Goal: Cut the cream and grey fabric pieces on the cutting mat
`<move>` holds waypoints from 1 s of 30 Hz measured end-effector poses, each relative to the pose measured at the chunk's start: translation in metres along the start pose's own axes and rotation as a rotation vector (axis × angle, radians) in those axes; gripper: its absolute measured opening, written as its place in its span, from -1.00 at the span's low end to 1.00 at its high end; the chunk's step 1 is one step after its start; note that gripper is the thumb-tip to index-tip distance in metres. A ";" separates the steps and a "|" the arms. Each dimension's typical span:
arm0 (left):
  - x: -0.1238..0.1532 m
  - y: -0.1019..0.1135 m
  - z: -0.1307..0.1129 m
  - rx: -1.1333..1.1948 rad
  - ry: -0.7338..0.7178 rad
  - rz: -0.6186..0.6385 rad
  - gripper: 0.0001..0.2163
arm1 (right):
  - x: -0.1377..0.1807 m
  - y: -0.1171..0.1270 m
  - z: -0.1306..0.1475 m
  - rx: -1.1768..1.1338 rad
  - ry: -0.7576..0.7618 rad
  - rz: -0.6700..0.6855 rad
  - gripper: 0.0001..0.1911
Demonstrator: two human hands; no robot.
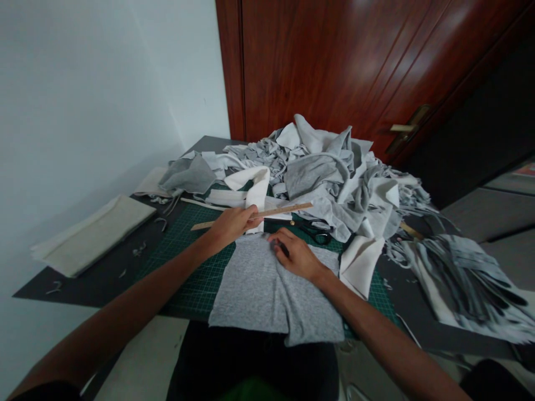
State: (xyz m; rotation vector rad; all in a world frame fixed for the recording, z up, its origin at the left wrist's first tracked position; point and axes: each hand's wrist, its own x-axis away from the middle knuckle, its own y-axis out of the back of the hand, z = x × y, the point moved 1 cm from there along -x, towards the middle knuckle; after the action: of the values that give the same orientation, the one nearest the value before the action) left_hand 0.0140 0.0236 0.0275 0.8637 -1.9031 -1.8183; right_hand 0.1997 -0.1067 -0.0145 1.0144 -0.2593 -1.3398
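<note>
My left hand is closed around the middle of a wooden ruler, which lies slanted above the cutting mat with both ends sticking out past the fingers. A grey knit fabric piece hangs over the mat's front edge. My right hand rests on its upper part with curled fingers; whether they pinch the cloth is hidden. Just beyond the right hand lies a pair of black scissors. A white fabric strip runs under the ruler, near the left fingers.
A heap of grey and white fabric scraps covers the back of the table. Folded cream cloth lies at left, and a stack of grey strips at right. The green cutting mat lies beneath; a wooden door stands behind.
</note>
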 end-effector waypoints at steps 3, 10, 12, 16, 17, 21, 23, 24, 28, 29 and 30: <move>0.002 0.001 -0.004 -0.006 0.021 -0.002 -0.69 | -0.001 0.001 -0.005 -0.050 -0.023 -0.060 -0.65; 0.004 0.001 -0.006 0.050 -0.029 0.023 -0.74 | -0.003 0.001 -0.012 -0.107 -0.065 -0.147 -0.52; 0.004 0.000 -0.005 0.074 -0.055 0.055 -0.78 | -0.002 0.003 -0.014 -0.086 -0.072 -0.174 -0.57; 0.007 0.002 0.000 0.134 -0.103 0.129 -0.79 | -0.001 0.007 -0.021 -0.014 -0.075 -0.191 -0.71; 0.007 0.003 0.002 0.177 -0.126 0.168 -0.78 | 0.000 0.008 -0.022 -0.001 -0.074 -0.181 -0.72; 0.011 0.009 0.009 0.261 -0.245 0.385 -0.72 | -0.001 0.009 -0.027 0.039 -0.081 -0.133 -0.74; 0.011 0.012 0.012 0.205 -0.235 0.390 -0.68 | -0.002 0.008 -0.030 0.059 -0.083 -0.118 -0.74; 0.012 0.013 0.013 0.176 -0.224 0.381 -0.67 | -0.002 0.008 -0.031 0.068 -0.082 -0.112 -0.73; 0.012 0.016 0.016 0.134 -0.204 0.373 -0.66 | -0.002 0.007 -0.033 0.090 -0.078 -0.102 -0.75; 0.012 0.016 0.016 0.131 -0.199 0.373 -0.66 | -0.001 0.007 -0.033 0.092 -0.074 -0.099 -0.76; 0.012 0.016 0.016 0.128 -0.195 0.370 -0.66 | -0.001 0.007 -0.033 0.093 -0.068 -0.096 -0.76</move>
State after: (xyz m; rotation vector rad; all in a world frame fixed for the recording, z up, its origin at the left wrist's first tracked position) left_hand -0.0082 0.0274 0.0400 0.3455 -2.1484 -1.6159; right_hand 0.2266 -0.0912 -0.0279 1.0709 -0.3299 -1.4619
